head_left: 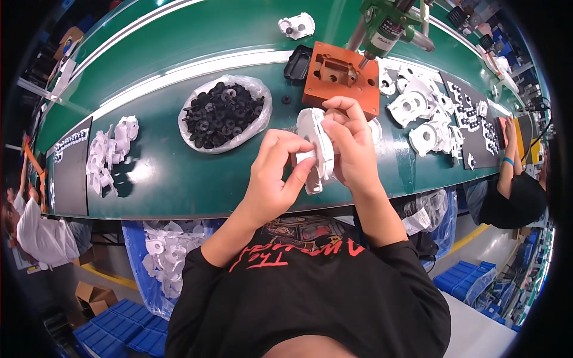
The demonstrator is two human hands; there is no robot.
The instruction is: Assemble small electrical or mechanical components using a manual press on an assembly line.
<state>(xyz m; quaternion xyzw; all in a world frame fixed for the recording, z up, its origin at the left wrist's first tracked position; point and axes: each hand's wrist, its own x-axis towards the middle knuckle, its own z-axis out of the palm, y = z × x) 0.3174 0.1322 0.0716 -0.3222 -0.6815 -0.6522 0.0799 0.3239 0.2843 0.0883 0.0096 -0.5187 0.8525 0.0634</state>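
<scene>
A white molded plastic housing [314,142] is held up on edge between my two hands, above the near side of the green bench. My left hand [276,170] pinches its left side between thumb and fingers. On the opposite side, my right hand [352,143] grips the upper right edge, thumb against the part. Just beyond stands an orange fixture block [316,89] with a shaped recess, beneath the green press [385,36]. Left of my hands, a clear plastic bag [262,104] lies open, full of black round plastic pieces [224,113].
White housings are heaped on the right [424,113] and left [110,152] of the green bench [167,185]. A black tray [296,64] sits beside the fixture. Dark mats with small parts lie at both ends. Below hangs a blue-lined bin [137,250] of white parts. Other people sit at both sides.
</scene>
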